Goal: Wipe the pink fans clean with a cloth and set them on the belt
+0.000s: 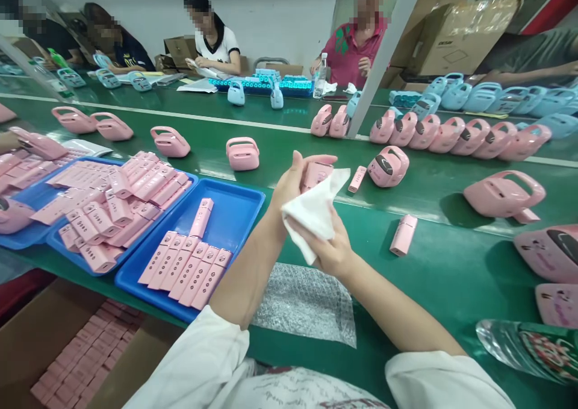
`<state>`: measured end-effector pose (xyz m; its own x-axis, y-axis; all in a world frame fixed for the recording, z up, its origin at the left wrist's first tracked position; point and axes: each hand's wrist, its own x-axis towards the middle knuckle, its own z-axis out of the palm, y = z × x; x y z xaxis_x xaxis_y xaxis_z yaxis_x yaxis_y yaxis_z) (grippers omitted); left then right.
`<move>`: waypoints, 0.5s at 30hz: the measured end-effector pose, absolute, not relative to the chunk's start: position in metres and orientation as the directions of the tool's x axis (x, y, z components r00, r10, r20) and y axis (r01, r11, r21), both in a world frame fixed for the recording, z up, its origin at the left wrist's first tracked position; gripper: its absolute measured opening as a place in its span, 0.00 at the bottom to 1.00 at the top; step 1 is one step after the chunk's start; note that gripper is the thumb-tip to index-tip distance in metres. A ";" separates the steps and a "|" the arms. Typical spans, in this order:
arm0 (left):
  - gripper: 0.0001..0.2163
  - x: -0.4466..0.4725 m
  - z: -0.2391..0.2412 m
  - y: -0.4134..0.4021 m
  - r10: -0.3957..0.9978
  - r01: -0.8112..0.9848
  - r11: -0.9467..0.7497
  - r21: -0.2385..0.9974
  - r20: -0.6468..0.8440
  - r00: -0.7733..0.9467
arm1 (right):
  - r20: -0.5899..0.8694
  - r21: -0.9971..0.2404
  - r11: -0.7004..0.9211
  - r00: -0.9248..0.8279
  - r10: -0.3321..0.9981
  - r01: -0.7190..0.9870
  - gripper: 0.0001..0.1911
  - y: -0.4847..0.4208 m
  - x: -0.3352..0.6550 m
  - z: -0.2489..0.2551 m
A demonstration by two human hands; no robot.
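Note:
My left hand [287, 187] is closed around a pink rectangular piece [315, 174], whose lower part is hidden under a white cloth [316, 207]. The cloth is in my right hand [333, 249], pressed against the piece. Beneath my forearms a sheet of bubble wrap [307, 306] lies on the green table. Just beyond my hands are a small pink bar [357, 179] and a pink handled device with a dark front panel [388, 167]. Another pink bar [403, 235] lies to the right of my right hand.
Blue trays [246, 207] at left hold pink bars with round markings. Pink handled devices [503, 195] stand along the right and the back. A clear bottle [524, 346] lies at lower right. Several people sit across the table near blue devices [481, 96]. A box [102, 376] of pink pieces is below left.

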<state>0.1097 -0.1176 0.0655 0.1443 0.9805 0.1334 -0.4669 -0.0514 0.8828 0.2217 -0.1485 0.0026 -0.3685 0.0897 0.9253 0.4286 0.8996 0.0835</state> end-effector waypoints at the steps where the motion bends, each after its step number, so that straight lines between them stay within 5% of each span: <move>1: 0.25 0.113 0.063 -0.118 0.976 -0.462 -0.052 0.885 0.143 0.164 | 0.929 0.050 0.891 -0.349 0.125 0.452 0.20 -0.145 0.226 0.004; 6: 0.32 0.134 0.050 -0.123 0.943 -0.489 -0.084 0.868 0.228 0.243 | 0.891 -0.327 0.839 -0.153 0.427 0.436 0.22 -0.126 0.247 0.016; 10: 0.36 0.137 0.050 -0.126 0.933 -0.438 -0.001 0.899 0.158 0.323 | 0.548 -0.789 0.613 0.413 0.728 -0.033 0.14 -0.106 0.266 0.027; 13: 0.32 0.131 0.054 -0.125 0.944 -0.513 0.016 0.858 0.157 0.291 | 0.193 -0.773 0.465 0.539 0.820 -0.431 0.13 -0.096 0.280 0.037; 15: 0.31 0.127 0.056 -0.123 0.951 -0.548 -0.003 0.837 0.171 0.257 | 0.140 -0.755 0.383 0.440 0.887 -0.532 0.14 -0.097 0.285 0.043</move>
<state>0.1271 -0.1230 0.0564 0.2572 0.9510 0.1713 -0.5475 -0.0027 0.8368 0.2852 -0.0969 0.0430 0.4402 0.8869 0.1401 -0.5317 0.3832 -0.7553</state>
